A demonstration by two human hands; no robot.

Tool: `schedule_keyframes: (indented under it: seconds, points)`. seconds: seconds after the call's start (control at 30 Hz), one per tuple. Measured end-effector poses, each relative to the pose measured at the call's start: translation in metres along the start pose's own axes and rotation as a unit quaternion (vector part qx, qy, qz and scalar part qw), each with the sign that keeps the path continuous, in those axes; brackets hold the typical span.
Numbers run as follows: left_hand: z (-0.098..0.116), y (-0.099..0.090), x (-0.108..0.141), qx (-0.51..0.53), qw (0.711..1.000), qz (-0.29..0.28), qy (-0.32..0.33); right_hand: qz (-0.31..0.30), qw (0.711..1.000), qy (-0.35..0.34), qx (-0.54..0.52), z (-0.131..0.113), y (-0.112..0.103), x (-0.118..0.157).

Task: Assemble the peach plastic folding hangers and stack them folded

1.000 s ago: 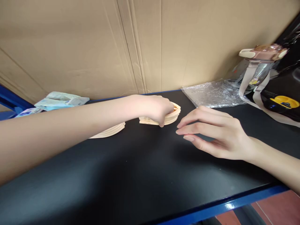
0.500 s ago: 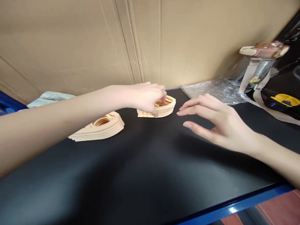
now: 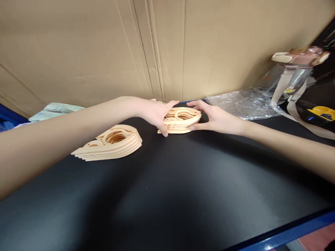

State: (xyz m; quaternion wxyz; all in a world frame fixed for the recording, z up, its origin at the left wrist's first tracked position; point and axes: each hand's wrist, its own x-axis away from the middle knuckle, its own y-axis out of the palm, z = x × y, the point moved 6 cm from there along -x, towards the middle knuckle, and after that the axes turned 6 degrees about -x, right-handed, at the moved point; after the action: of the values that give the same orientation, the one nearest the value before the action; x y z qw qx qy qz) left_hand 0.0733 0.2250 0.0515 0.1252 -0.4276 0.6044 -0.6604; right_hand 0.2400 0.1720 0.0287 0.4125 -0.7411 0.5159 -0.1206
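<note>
A stack of flat, cream-coloured, leaf-shaped pieces with curved cut-outs (image 3: 183,120) lies on the black tabletop near the back edge. My left hand (image 3: 154,111) grips its left end, the thumb at the front and the index finger stretched along the back; its other fingers are mostly hidden. Around the right end my right hand (image 3: 211,118) is closed, thumb on the front side and fingers behind the far side. Below my left forearm sits a second, similar stack (image 3: 112,144), its layers slightly offset, touched by neither hand.
Brown cardboard (image 3: 104,52) stands along the back of the black tabletop (image 3: 162,198). At the right are clear plastic wrap (image 3: 240,104), a strapped bottle with a pinkish lid (image 3: 300,57) and a black and yellow object (image 3: 323,112). A pale bluish packet (image 3: 53,111) lies behind my left forearm.
My right hand has moved left and back from open air onto the right end of the far stack. My left hand has shifted from above that stack to its left end.
</note>
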Motion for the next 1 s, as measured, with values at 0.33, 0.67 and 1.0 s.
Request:
schedule_keyframes:
  seconds: [0.33,0.67,1.0]
  points:
    - [0.006,-0.001,0.007,0.031,0.999,-0.006,0.037,0.028,0.998,-0.050,-0.007,0.000,0.006,0.003]
    - [0.008,0.001,0.013,0.060,0.997,-0.001,0.037,0.036,0.996,-0.046,-0.064,0.002,0.010,0.006]
    - [0.006,0.002,0.015,0.053,0.998,-0.003,0.017,0.039,0.994,-0.026,-0.096,0.013,0.012,0.004]
